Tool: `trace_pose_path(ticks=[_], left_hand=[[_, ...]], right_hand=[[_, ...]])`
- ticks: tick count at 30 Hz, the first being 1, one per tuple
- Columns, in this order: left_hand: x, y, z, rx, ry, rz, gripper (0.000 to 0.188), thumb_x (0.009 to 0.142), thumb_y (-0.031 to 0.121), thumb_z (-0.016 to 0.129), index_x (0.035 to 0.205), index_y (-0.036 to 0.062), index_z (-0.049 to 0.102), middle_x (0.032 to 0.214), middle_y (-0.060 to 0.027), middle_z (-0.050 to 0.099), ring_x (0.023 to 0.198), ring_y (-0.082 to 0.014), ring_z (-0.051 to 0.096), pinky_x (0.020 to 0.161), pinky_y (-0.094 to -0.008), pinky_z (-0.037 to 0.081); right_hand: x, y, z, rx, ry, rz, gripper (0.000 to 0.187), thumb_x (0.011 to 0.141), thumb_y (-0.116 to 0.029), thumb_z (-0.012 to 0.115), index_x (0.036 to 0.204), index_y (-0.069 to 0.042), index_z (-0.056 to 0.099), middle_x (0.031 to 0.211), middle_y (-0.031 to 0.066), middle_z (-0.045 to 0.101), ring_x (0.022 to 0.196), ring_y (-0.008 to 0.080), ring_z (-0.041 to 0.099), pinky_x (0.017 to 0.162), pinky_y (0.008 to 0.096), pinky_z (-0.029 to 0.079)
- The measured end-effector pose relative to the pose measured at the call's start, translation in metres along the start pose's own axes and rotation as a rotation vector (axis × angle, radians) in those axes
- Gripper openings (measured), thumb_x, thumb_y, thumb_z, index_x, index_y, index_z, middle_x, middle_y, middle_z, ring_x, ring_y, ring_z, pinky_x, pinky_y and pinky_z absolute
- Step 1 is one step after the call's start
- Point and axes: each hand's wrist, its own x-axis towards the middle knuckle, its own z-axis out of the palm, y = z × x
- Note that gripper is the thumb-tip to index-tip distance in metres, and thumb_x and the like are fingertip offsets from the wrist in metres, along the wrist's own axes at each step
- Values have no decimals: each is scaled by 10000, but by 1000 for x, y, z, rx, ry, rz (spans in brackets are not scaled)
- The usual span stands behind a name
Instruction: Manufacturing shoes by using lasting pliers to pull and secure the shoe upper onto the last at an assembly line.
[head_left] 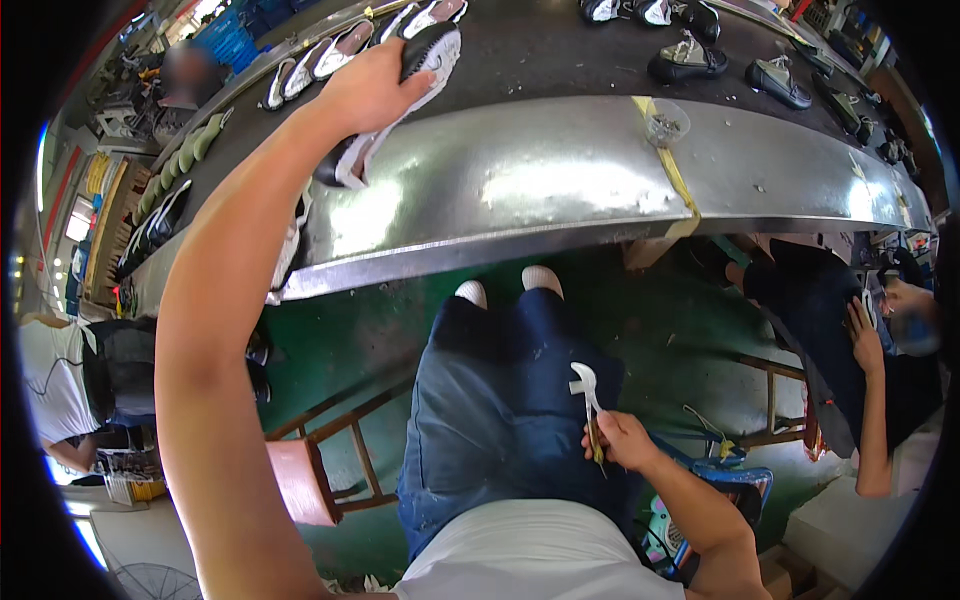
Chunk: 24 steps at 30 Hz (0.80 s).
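My left hand (375,92) reaches out to the long work surface, its fingers wrapped round a black and white shoe (432,55). The shoe's pale edge runs down past my wrist, partly hidden by the hand. Lower down, above my lap, my right hand (624,440) is closed round the handles of lasting pincers (588,385). They have a curved, pale metal beak and a small block at its side. The beak points up and away from me, apart from the shoe.
The metal rim (540,165) of the dark work surface (540,60) curves before me. A clear cup (667,122) of small bits sits there beside yellow tape. More shoes (690,58) stand along the surface. A stool (305,480) is at left; a co-worker (820,300) sits at right.
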Motion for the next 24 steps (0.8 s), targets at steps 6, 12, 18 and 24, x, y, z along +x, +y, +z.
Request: trace_pose_path(ticks=[6, 12, 18, 24], left_hand=[[92, -17, 81, 555, -5, 128, 517, 961, 358, 597, 1306, -14, 500, 1402, -195, 507, 1370, -351, 415, 1107, -510, 357], [105, -84, 181, 298, -19, 46, 609, 1040, 476, 377, 1478, 54, 408, 1595, -180, 292, 1469, -463, 209, 1198, -508, 234], [58, -74, 128, -154, -161, -71, 406, 988, 355, 533, 1182, 30, 681, 1387, -214, 558, 1295, -407, 508, 1093, -422, 406], [-94, -125, 70, 316, 424, -6, 486, 857, 314, 703, 1194, -30, 636, 1237, -228, 644, 1221, -415, 567, 1051, -405, 450]], right_hand=[[-4, -15, -8, 52, 8, 123, 453, 1085, -355, 349, 1076, 26, 594, 903, 127, 683, 751, 190, 684, 674, 323, 551], [8, -16, -15, 184, -39, 109, 472, 1084, -369, 347, 1111, 34, 591, 936, 140, 692, 763, 206, 692, 638, 306, 537], [9, -15, -20, 98, -76, 171, 511, 1073, -425, 363, 1113, 32, 588, 946, 143, 695, 793, 217, 712, 588, 288, 523], [6, -7, -14, 74, -22, 88, 576, 1050, -517, 353, 1052, 2, 603, 886, 125, 698, 718, 208, 709, 467, 243, 448]])
